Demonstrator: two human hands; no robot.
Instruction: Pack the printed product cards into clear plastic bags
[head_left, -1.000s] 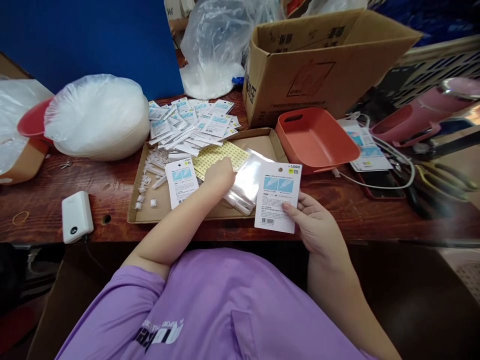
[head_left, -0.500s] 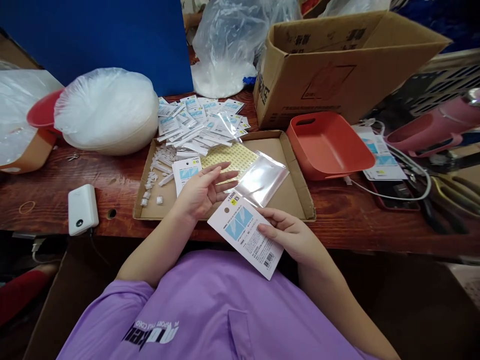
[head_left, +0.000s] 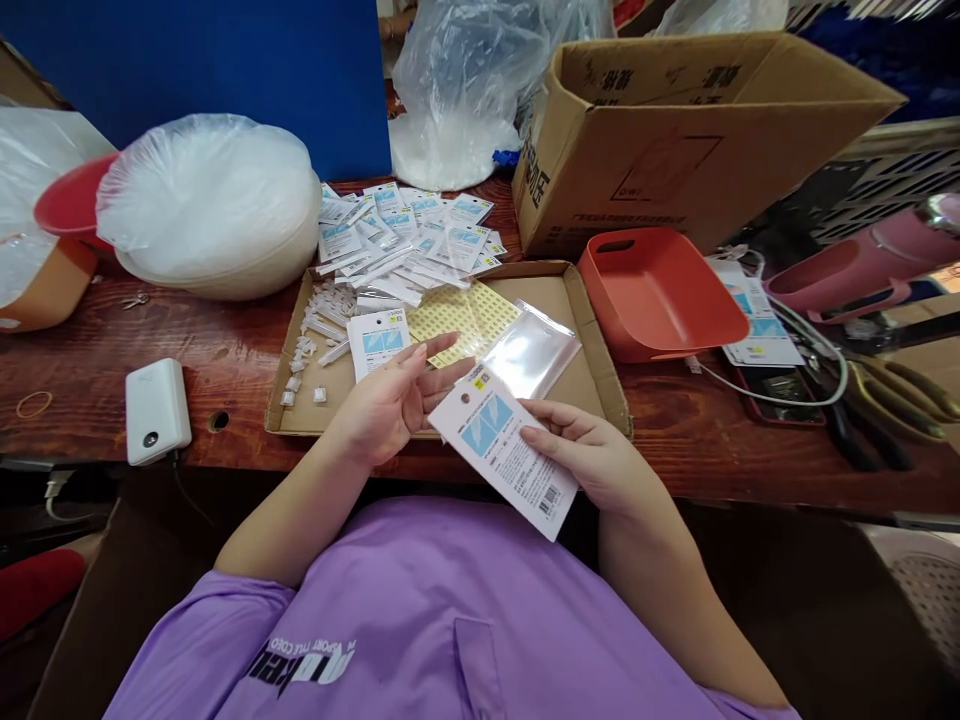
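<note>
Your right hand (head_left: 600,462) holds a white product card (head_left: 504,450) by its lower right side, thumb on the printed face, the other fingers behind it, so they're clamped on the card. The card sits tilted, hang-hole end up-left, barcode end down-right, held just in front of the surface's (head_left: 225,360) near edge, above your purple shirt (head_left: 420,620).

Your left hand (head_left: 386,400) is palm-up just left of the card, fingers apart and loosely curled, tips right by the card's top-left corner; can't tell if they touch it. Nothing gripped in that hand.

Behind both hands lies a flat cardboard tray (head_left: 585,350). In it: a 2nd white card (head_left: 379,340) lying flat, a yellow sticker sheet (head_left: 457,315), a stack of clear plastic sleeves (head_left: 532,350), and small white plastic bits (head_left: 315,325) along the tray's left side. A pile of bagged cards (head_left: 405,235) spills over the tray's far edge.

Right of the tray, touching it or nearly so, is an orange-red bin (head_left: 660,300); behind that, an open cardboard box (head_left: 690,130) tipped on its side. Left of the tray, w/ a gap: a white power bank (head_left: 155,410), a rubber band (head_left: 34,403) near the surface's left end, and a big bagged white bowl (head_left: 214,205) farther back. Far right: scissors (head_left: 900,395) and a white cable (head_left: 810,385).
</note>
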